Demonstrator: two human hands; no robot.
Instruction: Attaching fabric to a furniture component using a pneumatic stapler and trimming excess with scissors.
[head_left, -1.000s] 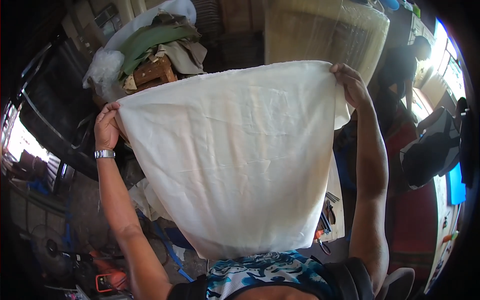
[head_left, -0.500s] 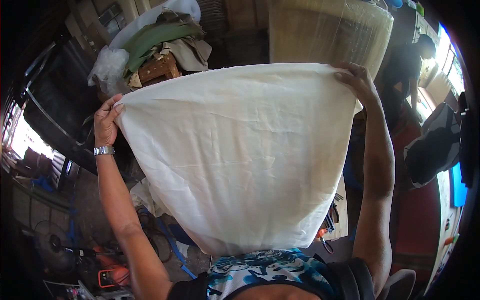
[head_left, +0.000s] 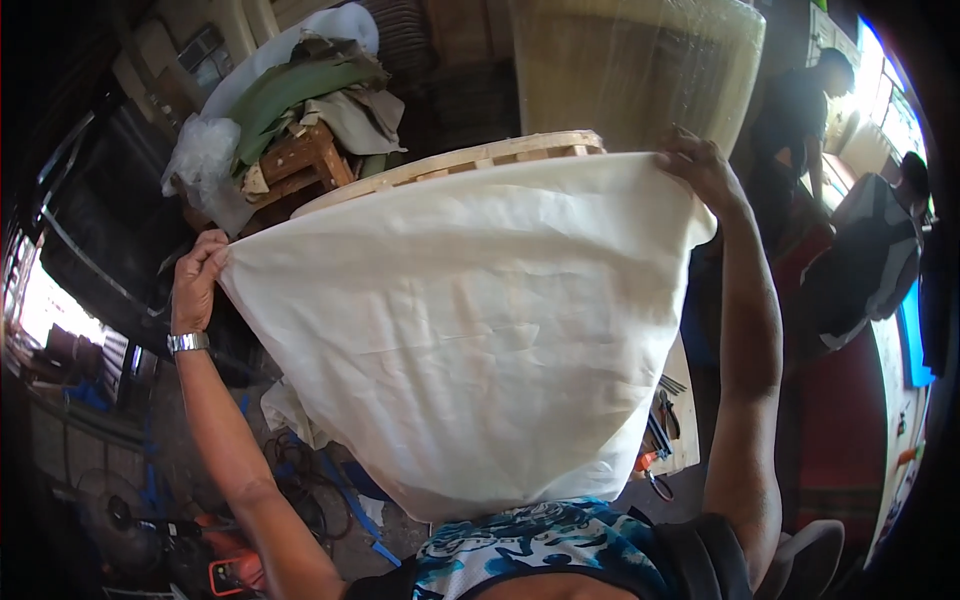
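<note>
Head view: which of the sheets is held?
The large white sheet, stretched between the left grip and the right grip; the green sheet and the greyish sheet lie heaped at the upper left, touched by neither.

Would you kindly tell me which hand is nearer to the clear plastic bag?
Left: in the picture, the left hand is just below the plastic bag, while the right hand is well off to its right.

left hand [head_left: 200, 277] and right hand [head_left: 700, 172] stretching white cloth [head_left: 480, 330] by far corners; slatted wooden frame [head_left: 480, 160] beyond.
</note>
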